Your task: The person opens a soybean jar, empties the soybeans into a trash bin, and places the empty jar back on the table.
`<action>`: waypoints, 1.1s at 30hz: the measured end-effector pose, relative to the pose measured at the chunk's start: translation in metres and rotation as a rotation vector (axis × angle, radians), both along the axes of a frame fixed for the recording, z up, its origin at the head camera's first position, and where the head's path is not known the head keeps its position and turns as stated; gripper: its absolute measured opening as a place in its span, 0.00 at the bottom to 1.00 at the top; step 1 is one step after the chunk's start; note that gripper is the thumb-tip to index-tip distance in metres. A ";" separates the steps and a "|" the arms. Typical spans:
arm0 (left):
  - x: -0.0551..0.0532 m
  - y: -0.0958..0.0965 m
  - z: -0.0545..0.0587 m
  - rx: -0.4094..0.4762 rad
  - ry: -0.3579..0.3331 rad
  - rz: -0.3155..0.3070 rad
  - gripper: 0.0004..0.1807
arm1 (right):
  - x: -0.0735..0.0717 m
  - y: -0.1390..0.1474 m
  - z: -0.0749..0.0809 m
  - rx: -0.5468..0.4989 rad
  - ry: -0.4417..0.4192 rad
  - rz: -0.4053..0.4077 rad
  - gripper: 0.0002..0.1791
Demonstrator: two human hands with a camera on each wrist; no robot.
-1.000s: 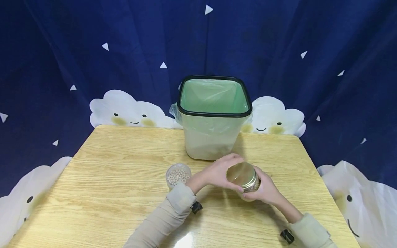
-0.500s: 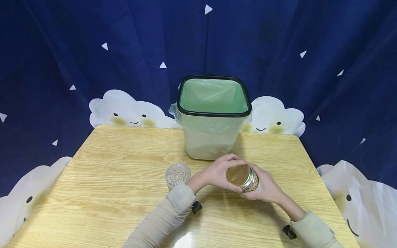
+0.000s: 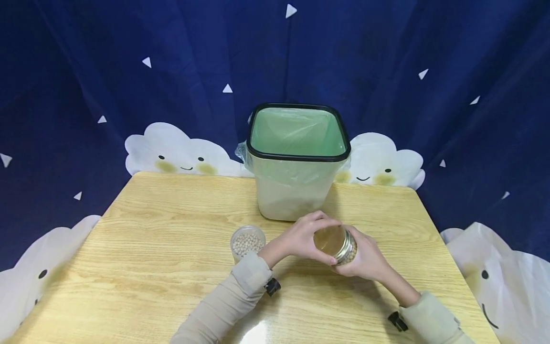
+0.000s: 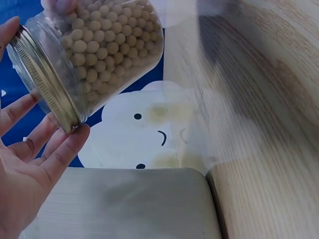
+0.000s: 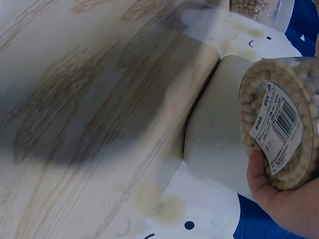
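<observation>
A clear jar [image 4: 112, 45] full of small round beige balls is held tilted above the table, its gold lid [image 3: 330, 240] turned to the left. My left hand [image 3: 307, 239] grips the lid, its fingertips spread around the rim in the left wrist view. Around the jar's body curls my right hand [image 3: 365, 255]. A white barcode label [image 5: 280, 127] shows on the jar's base in the right wrist view. Beside my left wrist stands a second clear jar [image 3: 248, 242] of similar pale balls, partly hidden by the sleeve.
Behind the hands a white bin [image 3: 292, 191] with a black rim and a clear liner stands on the wooden table [image 3: 172, 229]. A dark blue curtain [image 3: 189, 71] with white clouds and triangles hangs beyond the table's far edge.
Over the first half second the jar tipped further, its lid turning toward the left and more of its body showing on the right. Since then both hands have kept nearly the same place.
</observation>
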State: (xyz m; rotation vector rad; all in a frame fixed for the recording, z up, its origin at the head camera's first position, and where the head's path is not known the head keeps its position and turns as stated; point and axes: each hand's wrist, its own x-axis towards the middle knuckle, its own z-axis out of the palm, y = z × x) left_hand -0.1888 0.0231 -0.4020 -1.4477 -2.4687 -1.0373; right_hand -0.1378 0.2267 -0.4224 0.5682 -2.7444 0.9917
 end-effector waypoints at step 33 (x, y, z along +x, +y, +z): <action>0.009 0.010 0.011 -0.125 -0.090 0.315 0.41 | -0.004 -0.008 -0.014 -0.014 0.116 -0.058 0.50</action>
